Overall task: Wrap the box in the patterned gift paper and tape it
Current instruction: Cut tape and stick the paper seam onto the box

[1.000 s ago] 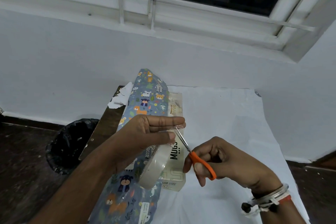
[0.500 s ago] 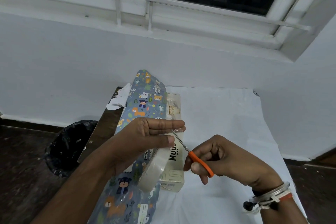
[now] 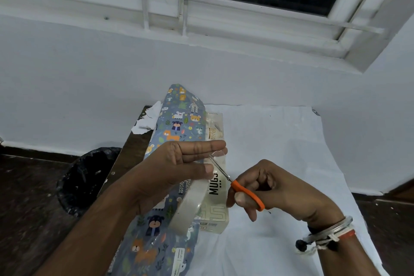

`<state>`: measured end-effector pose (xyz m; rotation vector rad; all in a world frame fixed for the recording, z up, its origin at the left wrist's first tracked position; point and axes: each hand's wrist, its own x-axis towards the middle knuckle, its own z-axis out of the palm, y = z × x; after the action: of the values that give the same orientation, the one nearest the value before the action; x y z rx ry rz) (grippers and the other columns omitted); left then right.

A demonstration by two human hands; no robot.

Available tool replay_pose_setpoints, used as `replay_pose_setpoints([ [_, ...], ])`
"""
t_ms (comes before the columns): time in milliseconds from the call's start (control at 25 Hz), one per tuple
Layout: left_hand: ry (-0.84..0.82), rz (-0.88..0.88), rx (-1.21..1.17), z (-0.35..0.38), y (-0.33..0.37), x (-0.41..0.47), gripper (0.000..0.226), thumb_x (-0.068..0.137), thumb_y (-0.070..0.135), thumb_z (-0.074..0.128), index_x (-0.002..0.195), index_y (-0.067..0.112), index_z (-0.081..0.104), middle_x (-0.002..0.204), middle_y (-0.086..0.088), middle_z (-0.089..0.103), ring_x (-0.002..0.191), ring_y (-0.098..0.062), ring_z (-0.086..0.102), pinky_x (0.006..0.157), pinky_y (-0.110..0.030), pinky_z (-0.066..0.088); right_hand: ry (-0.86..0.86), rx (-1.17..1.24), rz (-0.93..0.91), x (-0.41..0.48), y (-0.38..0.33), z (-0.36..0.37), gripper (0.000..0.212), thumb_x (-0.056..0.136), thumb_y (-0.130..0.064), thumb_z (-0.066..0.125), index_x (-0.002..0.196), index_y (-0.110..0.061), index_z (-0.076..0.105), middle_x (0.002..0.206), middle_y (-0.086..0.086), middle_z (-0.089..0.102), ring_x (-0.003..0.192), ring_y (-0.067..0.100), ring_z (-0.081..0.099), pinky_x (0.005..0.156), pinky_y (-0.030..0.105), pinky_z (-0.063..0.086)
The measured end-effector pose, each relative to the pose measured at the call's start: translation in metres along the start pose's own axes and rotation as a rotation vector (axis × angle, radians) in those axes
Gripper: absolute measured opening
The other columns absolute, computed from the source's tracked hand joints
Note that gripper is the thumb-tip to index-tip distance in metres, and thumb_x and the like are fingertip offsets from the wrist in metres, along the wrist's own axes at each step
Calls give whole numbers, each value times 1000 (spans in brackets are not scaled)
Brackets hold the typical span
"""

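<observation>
Centre frame: the left hand shows fingers straight and pressed together, thumb below, pinching a clear tape strip drawn off the tape roll that hangs under the palm. From the lower right, the right hand, fingers curled through the orange handles, holds the scissors with the blade tips at that strip (blades parted or closed, I cannot tell). Beneath them the box lies on the white-covered table, with the patterned gift paper against its left side, running up toward the wall. A black bin stands at the left.
</observation>
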<state>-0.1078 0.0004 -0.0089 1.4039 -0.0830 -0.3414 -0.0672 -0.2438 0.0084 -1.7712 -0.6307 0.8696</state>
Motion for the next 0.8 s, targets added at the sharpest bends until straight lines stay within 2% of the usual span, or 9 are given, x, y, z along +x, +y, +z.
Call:
replay_pose_setpoints([
  [160,-13,36,16,-3,1,0,51,86,-5,69,132,17,66,130,1,71,127,-12,62,105,-30,51,-14,6,-3,1,2,1,24,92,-12,70,104,9,75,61,1,68,59,4,58,66,9,45],
  [280,-12,69,4,-5,2,-1,57,80,2,75,133,21,66,133,5,69,129,-9,60,104,-26,50,-16,-54,16,5,5,3,19,93,-15,74,108,-4,78,71,5,73,66,10,61,67,15,46],
  [400,17,106,-7,-9,2,-1,59,77,4,71,133,23,66,135,9,67,129,-7,59,92,-21,55,46,-150,44,7,9,7,21,91,-21,79,112,-23,80,78,5,77,71,9,61,62,23,49],
  [480,28,129,-38,-13,3,-2,60,77,2,70,133,22,65,136,10,66,127,-7,61,86,-19,55,154,-184,54,8,10,9,25,89,-28,80,114,-33,79,79,-3,77,76,11,63,60,27,52],
  [560,32,158,-49,-16,5,-4,62,77,0,69,135,22,63,136,12,66,130,-3,57,86,-18,55,357,-288,43,12,11,10,28,85,-34,82,113,-39,78,76,-10,76,76,13,62,63,29,53],
  [640,46,189,-50,-18,6,-4,66,77,-1,68,138,23,59,136,13,66,132,1,54,87,-18,55,554,-480,45,21,11,13,31,79,-38,84,108,-40,74,72,-9,73,66,3,57,63,21,48],
  [720,56,211,-51,-20,6,-4,71,78,-1,69,142,28,56,137,11,66,127,2,57,88,-19,55,634,-650,116,33,7,21,30,80,-41,83,101,-34,62,80,-8,73,71,4,62,60,15,45],
  [800,55,229,-30,-23,5,-3,75,82,-3,74,144,34,53,139,10,64,127,1,58,95,-22,55,610,-862,190,47,1,28,23,89,-46,75,99,-31,61,95,-8,71,82,8,64,61,18,43],
])
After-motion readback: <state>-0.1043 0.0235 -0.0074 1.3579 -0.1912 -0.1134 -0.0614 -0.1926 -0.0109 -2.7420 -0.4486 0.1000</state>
